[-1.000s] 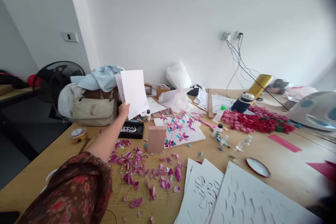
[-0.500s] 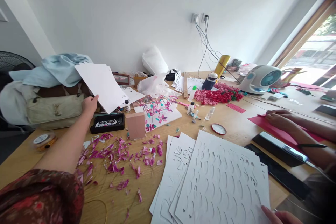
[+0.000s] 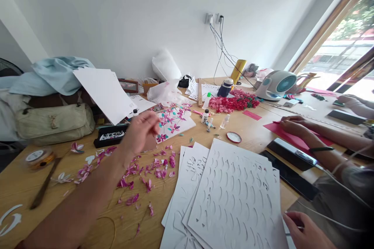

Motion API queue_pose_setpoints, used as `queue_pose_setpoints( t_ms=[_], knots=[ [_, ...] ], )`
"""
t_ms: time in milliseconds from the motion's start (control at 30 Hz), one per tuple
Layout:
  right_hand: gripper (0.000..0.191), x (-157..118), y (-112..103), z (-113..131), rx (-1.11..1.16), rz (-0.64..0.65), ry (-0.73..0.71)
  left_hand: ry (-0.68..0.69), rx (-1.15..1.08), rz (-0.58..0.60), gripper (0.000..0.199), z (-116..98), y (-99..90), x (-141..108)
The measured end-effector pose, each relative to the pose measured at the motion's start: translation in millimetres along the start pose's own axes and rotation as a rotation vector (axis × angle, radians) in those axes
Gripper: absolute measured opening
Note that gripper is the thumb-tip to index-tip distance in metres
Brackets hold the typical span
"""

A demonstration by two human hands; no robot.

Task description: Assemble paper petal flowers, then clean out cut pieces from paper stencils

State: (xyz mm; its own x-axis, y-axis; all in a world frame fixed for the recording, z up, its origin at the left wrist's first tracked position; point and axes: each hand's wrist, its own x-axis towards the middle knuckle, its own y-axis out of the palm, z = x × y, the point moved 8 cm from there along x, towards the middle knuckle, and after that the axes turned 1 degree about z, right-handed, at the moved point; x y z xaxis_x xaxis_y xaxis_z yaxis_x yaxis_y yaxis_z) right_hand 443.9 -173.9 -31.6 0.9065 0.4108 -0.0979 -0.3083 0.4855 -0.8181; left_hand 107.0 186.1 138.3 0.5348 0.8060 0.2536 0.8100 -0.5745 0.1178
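Over the middle-left of the table, my left hand [image 3: 142, 132] is raised with its fingers bent together; whether anything is between them is too small to tell. Behind it, white sheets [image 3: 103, 93] lean against a beige bag [image 3: 55, 120]. At the bottom right my right hand [image 3: 305, 229] pinches something thin, too hidden to name, beside the right edge of a stack of white cut-out sheets [image 3: 233, 190]. Magenta petals [image 3: 159, 171] lie scattered left of the stack. A white sheet with painted flowers [image 3: 178, 124] lies just beyond my left hand.
Another person's hands [image 3: 292, 124] rest on red paper [image 3: 309, 140] at the right. Near them are a black box [image 3: 289, 153] and a small fan [image 3: 277, 85]. Small bottles [image 3: 205, 116], a round lid [image 3: 234, 137] and pink flowers [image 3: 233, 101] stand or lie mid-table.
My left hand has left the leaning white sheets and moved right, over the petals. My right hand has come further into view. The whole view has shifted slightly.
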Motion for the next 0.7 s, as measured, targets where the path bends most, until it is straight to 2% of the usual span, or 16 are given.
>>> queue_pose_setpoints(
  t_ms=[67, 133, 200, 267, 400, 600, 700],
  knots=[
    [0.031, -1, 0, 4, -0.027, 0.028, 0.009, -0.242, -0.128, 0.139, 0.014, 38, 43.8, -25],
    [0.035, -2, 2, 8, -0.028, 0.091, 0.024, -0.462, -0.256, 0.235, 0.022, 77, 79.1, -52],
    [0.036, -4, 5, 10, -0.012, 0.141, 0.048, -0.689, -0.214, 0.317, 0.038, 115, 102.6, -81],
    [0.038, -6, 6, 11, 0.012, 0.176, 0.080, -0.788, -0.179, 0.370, 0.052, 136, 116.2, -99],
    [0.037, -7, 7, 12, 0.069, 0.181, 0.090, -0.798, -0.134, 0.417, 0.066, 145, 126.6, -111],
    [0.037, -9, 14, 3, 0.299, 0.163, 0.179, -0.801, -0.205, 0.374, 0.059, 147, 123.3, -109],
    [0.036, -18, 15, 3, 0.479, 0.159, 0.282, -0.788, -0.264, 0.355, 0.058, 148, 121.3, -107]
  ],
)
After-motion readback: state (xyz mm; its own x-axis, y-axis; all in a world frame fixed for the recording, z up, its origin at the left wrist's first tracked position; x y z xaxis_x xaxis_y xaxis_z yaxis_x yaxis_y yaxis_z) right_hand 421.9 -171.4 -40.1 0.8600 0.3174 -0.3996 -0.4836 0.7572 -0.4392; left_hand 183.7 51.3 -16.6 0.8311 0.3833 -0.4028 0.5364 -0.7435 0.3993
